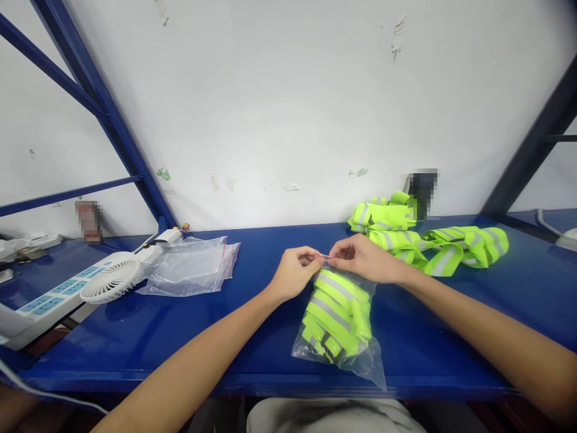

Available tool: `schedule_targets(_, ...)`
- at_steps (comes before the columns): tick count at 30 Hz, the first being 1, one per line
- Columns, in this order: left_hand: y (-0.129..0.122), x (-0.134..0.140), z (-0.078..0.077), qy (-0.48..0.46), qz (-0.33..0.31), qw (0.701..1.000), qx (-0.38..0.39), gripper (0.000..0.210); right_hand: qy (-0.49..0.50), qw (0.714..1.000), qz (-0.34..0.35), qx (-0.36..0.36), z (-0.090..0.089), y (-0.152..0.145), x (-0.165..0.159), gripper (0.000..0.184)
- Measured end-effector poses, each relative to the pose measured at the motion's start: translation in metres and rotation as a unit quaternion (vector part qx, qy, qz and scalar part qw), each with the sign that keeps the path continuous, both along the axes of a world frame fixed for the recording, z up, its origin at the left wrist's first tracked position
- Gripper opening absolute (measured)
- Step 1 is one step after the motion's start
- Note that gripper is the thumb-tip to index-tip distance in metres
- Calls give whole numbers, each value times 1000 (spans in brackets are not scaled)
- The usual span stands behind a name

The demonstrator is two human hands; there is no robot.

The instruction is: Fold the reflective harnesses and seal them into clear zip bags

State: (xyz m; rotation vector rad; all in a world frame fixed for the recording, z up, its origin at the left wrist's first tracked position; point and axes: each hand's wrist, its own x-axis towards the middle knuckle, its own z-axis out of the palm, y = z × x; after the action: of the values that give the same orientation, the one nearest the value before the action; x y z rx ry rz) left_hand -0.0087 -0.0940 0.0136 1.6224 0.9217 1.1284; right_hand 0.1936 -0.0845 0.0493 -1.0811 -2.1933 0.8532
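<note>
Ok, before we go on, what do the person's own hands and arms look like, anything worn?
The left hand and right hand are ungloved. The left forearm and right forearm show no sleeves, watch or bracelet.

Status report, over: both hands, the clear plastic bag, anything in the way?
Left hand and right hand pinching clear plastic bag at red-lined edge. Neon-yellow, silver-banded bundle inside. Nothing seen blocking bag; loose neon-yellow straps lie beyond.

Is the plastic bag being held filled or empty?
Filled: neon-yellow reflective strapping shows bunched inside the plastic bag, whose upper edge the left hand and right hand pinch.
</note>
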Motion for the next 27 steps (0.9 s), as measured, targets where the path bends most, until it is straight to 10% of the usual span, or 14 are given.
schedule_targets(27, 3, -7, 0, 67, -123, 989, -52, 27, 46, 996, 43, -55, -9, -4, -10, 24)
